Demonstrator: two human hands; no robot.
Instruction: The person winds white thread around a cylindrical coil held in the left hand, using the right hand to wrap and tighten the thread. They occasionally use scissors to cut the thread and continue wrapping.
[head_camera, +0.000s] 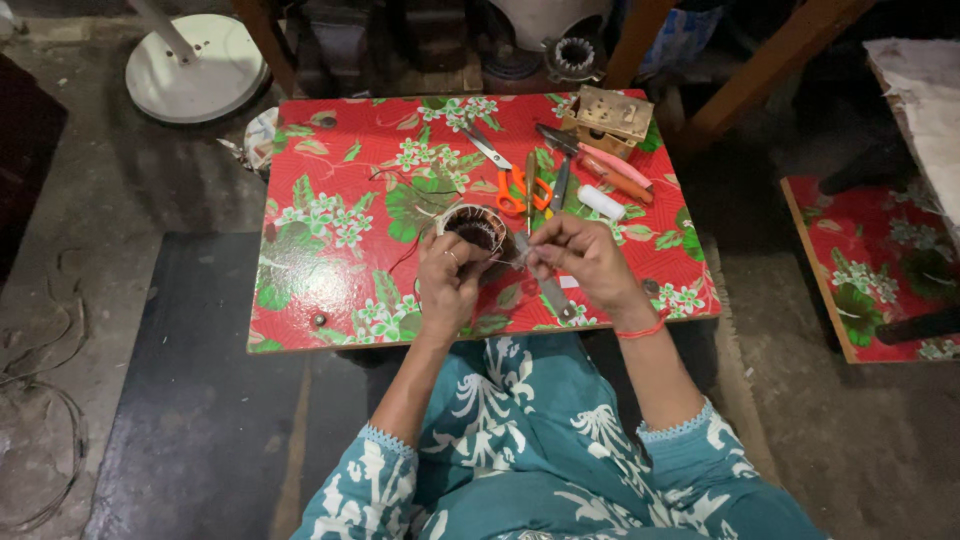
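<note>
your left hand (447, 283) grips the wound coil (476, 229), right hand (580, 258) pinching fine wire (512, 258); pull too hard and it likely snaps.

One head-worn camera only, looking steeply down from above the seated person, facing forward over the lap, hands (520, 265) near frame centre at arm's length, low red floral surface (340, 200) filling the middle, surrounding floor and clutter at the edges, no second view.

The table (330, 200) is red with green leaves and white flowers. Far right on it lie orange-handled scissors (512, 185). The near sleeves (690, 440) are teal with white print.
</note>
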